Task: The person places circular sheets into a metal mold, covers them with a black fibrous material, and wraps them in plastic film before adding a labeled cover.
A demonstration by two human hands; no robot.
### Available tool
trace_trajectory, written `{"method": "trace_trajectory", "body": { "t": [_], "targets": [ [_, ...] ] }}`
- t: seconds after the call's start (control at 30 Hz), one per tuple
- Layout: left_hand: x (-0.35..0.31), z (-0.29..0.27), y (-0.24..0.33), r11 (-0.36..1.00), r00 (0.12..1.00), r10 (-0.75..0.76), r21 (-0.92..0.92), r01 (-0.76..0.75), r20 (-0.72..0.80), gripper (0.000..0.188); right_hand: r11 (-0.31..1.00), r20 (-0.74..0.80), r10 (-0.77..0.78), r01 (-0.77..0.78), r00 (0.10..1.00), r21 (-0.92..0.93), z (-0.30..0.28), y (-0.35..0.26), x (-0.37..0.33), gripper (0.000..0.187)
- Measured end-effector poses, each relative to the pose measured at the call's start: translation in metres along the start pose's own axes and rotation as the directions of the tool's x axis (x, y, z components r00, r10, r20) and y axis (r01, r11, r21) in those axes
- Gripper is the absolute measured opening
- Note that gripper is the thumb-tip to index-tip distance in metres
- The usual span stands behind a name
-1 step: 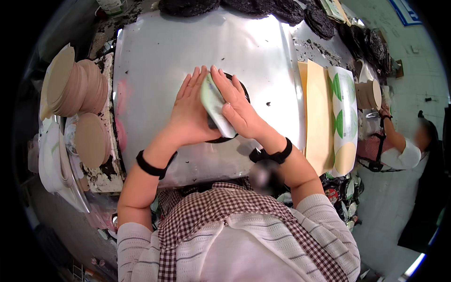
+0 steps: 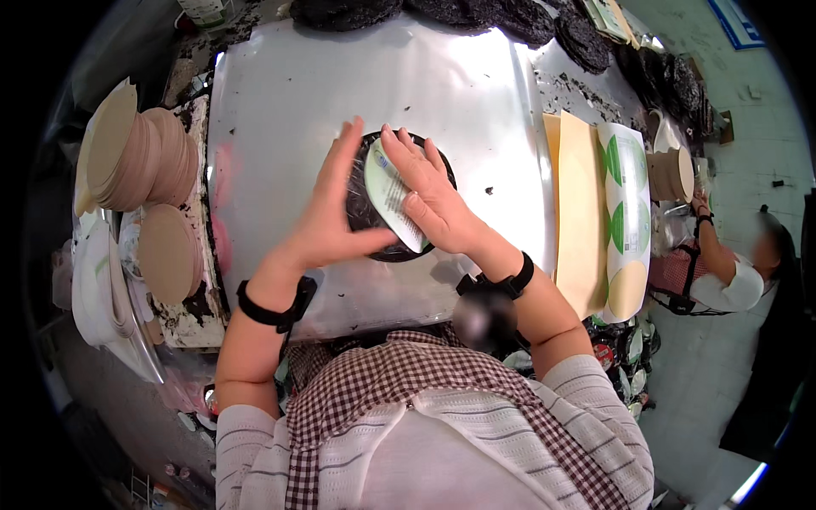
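Observation:
A round black disc (image 2: 360, 202), wrapped in shiny clear film, lies on the metal work surface in front of me. On it is a white and green printed label (image 2: 382, 189), partly covered by my right hand. My right hand (image 2: 432, 200) lies flat over the label's right side, fingers stretched out. My left hand (image 2: 330, 204) is open at the disc's left edge, its thumb apart and over the disc's near part. Its fingers are slightly blurred. I cannot tell whether the left fingers touch the disc.
Stacks of round beige cardboard discs (image 2: 170, 251) stand at the left. At the right lie beige sheets (image 2: 578, 212) and a sheet of green and white labels (image 2: 623, 170). Dark round cakes (image 2: 476, 13) line the far edge. A co-worker (image 2: 722, 280) is at the far right.
My left hand has moved left, away from the label, uncovering more of the label and the black disc. My right hand stays on the label, which now lies flatter.

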State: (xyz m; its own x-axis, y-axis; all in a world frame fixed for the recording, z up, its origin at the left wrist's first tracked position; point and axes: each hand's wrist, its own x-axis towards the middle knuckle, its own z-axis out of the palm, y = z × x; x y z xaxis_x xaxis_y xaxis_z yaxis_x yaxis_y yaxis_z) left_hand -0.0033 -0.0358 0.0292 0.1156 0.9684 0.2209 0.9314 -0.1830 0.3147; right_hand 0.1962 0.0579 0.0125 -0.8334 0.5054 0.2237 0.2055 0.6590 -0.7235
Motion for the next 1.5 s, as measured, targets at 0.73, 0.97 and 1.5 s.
{"method": "trace_trajectory", "body": {
  "t": [0.73, 0.97, 1.5],
  "targets": [
    [0.025, -0.068, 0.1, 0.78, 0.941, 0.298, -0.526, -0.338, -0.163, 0.037, 0.685, -0.611, 0.527, 0.13, 0.59, 0.717, -0.135, 0.058, -0.137, 0.022],
    [-0.121, -0.061, -0.024, 0.996, 0.904, 0.019, 0.066, -0.052, 0.428, 0.082, 0.73, -0.498, 0.506, -0.042, 0.704, 0.682, -0.115, 0.111, -0.123, 0.028],
    [-0.131, -0.017, -0.119, 0.857, 0.897, 0.082, -0.49, 0.16, 0.435, 0.017, 0.881, -0.124, 0.001, -0.06, 0.992, -0.47, -0.085, 0.028, -0.152, 0.029]
  ]
}}
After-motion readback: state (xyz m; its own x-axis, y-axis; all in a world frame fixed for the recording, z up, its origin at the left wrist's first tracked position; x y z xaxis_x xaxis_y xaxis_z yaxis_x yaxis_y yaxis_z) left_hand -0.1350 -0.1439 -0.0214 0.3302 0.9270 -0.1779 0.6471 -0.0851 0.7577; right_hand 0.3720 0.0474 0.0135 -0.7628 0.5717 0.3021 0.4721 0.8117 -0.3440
